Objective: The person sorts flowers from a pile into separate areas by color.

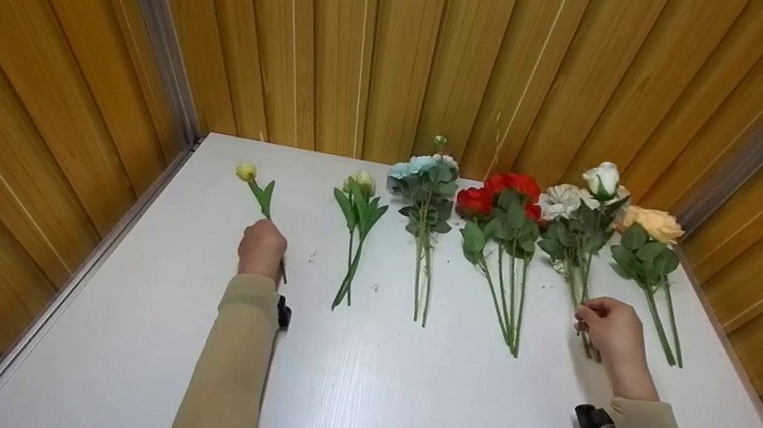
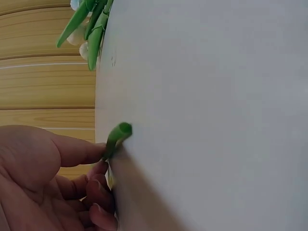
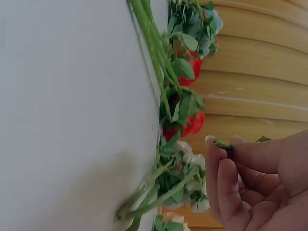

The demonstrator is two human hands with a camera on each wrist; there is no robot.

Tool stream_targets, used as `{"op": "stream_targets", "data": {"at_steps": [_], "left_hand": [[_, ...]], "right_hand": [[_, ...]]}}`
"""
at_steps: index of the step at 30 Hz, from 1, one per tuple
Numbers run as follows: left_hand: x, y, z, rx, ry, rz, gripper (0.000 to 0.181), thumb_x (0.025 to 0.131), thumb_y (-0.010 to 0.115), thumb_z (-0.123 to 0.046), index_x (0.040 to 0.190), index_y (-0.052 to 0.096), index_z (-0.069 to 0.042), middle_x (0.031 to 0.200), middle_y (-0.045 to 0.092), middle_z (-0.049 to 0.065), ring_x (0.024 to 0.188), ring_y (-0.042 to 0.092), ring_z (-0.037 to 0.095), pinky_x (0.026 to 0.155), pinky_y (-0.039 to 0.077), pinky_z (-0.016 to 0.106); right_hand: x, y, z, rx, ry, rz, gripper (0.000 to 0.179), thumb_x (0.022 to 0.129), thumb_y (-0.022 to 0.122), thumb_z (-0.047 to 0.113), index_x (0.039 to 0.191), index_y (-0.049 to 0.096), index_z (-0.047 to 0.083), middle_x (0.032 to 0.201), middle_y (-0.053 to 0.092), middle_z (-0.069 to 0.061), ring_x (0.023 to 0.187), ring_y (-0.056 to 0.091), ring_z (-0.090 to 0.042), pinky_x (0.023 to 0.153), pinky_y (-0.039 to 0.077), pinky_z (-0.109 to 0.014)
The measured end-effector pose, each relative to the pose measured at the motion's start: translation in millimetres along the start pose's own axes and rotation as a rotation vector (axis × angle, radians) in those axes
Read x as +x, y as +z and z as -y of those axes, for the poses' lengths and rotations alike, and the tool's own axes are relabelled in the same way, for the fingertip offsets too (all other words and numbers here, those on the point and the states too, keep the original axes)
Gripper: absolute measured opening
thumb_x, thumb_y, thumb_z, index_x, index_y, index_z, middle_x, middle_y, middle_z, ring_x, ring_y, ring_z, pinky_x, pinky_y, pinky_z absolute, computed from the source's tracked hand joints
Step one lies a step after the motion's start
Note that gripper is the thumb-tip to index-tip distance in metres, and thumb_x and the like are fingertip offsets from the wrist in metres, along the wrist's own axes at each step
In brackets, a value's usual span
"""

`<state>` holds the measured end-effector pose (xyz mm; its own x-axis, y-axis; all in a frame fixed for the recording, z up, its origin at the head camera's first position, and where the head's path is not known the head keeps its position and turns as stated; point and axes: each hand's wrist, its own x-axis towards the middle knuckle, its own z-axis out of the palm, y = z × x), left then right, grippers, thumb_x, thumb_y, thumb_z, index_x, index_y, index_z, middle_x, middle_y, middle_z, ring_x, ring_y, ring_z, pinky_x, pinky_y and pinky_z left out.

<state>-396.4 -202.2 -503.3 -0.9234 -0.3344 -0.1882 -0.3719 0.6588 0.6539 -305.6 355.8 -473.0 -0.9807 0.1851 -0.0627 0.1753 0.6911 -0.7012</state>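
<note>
My left hand (image 1: pixel 262 248) pinches the stem of a yellow tulip (image 1: pixel 246 171) at the table's left. In the left wrist view the cut end of its green stem (image 2: pixel 118 135) pokes out past the thumb and fingers. Over on the right, my right hand (image 1: pixel 614 338) holds a white rose (image 1: pixel 602 181) by its stem, between thumb and fingertips. The right wrist view shows that stem's end (image 3: pixel 222 145) off the table. Beneath and behind the rose lies a bunch of white flowers (image 1: pixel 562 203), partly covered by it.
Along the back of the white table (image 1: pixel 340 402) lie white tulips (image 1: pixel 362 183), pale blue flowers (image 1: pixel 414 166), red flowers (image 1: pixel 514 185) and peach flowers (image 1: pixel 654 225), stems toward me. Wood-patterned panels (image 1: pixel 404 53) stand behind and on both sides.
</note>
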Motion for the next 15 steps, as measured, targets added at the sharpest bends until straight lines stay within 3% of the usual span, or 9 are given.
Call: {"op": "stream_targets", "data": {"at_steps": [4, 7, 12, 15], "left_hand": [[5.5, -3.7, 3.0, -0.009, -0.017, 0.007, 0.034, 0.096, 0.041, 0.002, 0.119, 0.064, 0.012, 0.118, 0.068, 0.030, 0.110, 0.067, 0.041, 0.095, 0.056, 0.048], [7.5, -7.1, 4.2, -0.068, -0.045, 0.004, 0.032, 0.095, 0.043, 0.001, 0.117, 0.063, 0.011, 0.111, 0.068, 0.027, 0.100, 0.066, 0.036, 0.086, 0.056, 0.043], [11.1, -10.1, 5.4, -0.300, -0.140, 0.073, 0.025, 0.096, 0.046, 0.003, 0.115, 0.060, 0.011, 0.084, 0.066, 0.015, 0.067, 0.065, 0.020, 0.060, 0.055, 0.029], [13.8, -8.1, 7.4, -0.400, -0.186, 0.111, 0.025, 0.096, 0.048, 0.006, 0.118, 0.058, 0.012, 0.074, 0.065, 0.011, 0.057, 0.065, 0.015, 0.055, 0.055, 0.025]], "right_hand": [[-3.0, -11.2, -20.7, -0.067, 0.031, -0.008, 0.028, 0.103, 0.058, 0.012, 0.113, 0.065, -0.014, 0.096, 0.070, -0.023, 0.075, 0.064, -0.016, 0.059, 0.050, -0.026], [-3.6, -17.2, -32.8, -0.066, 0.080, 0.039, 0.026, 0.103, 0.057, 0.009, 0.109, 0.064, -0.015, 0.092, 0.070, -0.022, 0.076, 0.063, -0.020, 0.060, 0.050, -0.028], [-1.0, -25.5, -44.3, -0.060, 0.154, 0.123, 0.025, 0.102, 0.056, 0.007, 0.105, 0.064, -0.016, 0.087, 0.069, -0.018, 0.076, 0.061, -0.020, 0.062, 0.052, -0.029], [4.1, -31.5, -45.3, -0.099, 0.161, 0.181, 0.026, 0.100, 0.056, 0.007, 0.103, 0.064, -0.017, 0.086, 0.069, -0.017, 0.076, 0.061, -0.021, 0.063, 0.052, -0.029]]}}
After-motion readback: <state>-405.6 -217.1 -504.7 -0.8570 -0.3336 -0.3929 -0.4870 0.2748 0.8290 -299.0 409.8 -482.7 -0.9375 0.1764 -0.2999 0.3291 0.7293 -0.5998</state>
